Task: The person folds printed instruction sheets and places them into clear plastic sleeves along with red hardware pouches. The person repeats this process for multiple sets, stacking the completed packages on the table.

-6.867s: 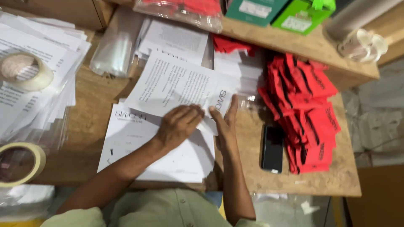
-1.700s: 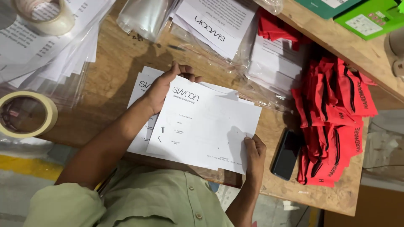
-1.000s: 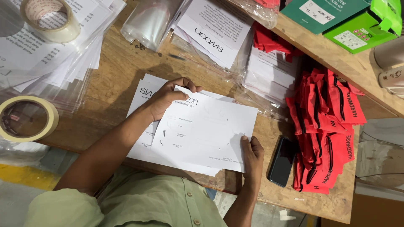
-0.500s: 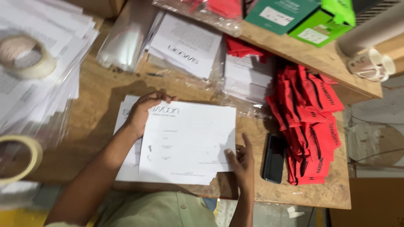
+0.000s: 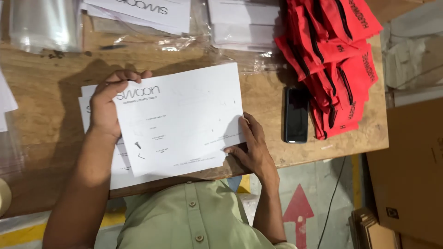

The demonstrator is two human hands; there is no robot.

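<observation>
— Wooden surface (image 5: 55, 60), worn and light brown, with a grey floor and a red arrow (image 5: 299, 213) below its near edge. What's in the hands?

— A white printed sheet (image 5: 184, 115). The left hand (image 5: 108, 103) curls over its top left corner, fingers bent on the paper. The right hand (image 5: 251, 150) pinches the lower right edge, thumb on top.

— And under it?

— More sheets of the same kind (image 5: 99, 152), stacked beneath the left hand.

— Beyond the right hand?

— A black phone (image 5: 296, 114) lies flat just past it, and red zip pouches (image 5: 341, 60) are piled farther out. Clear bags of paper (image 5: 152, 18) lie beyond both hands.
</observation>
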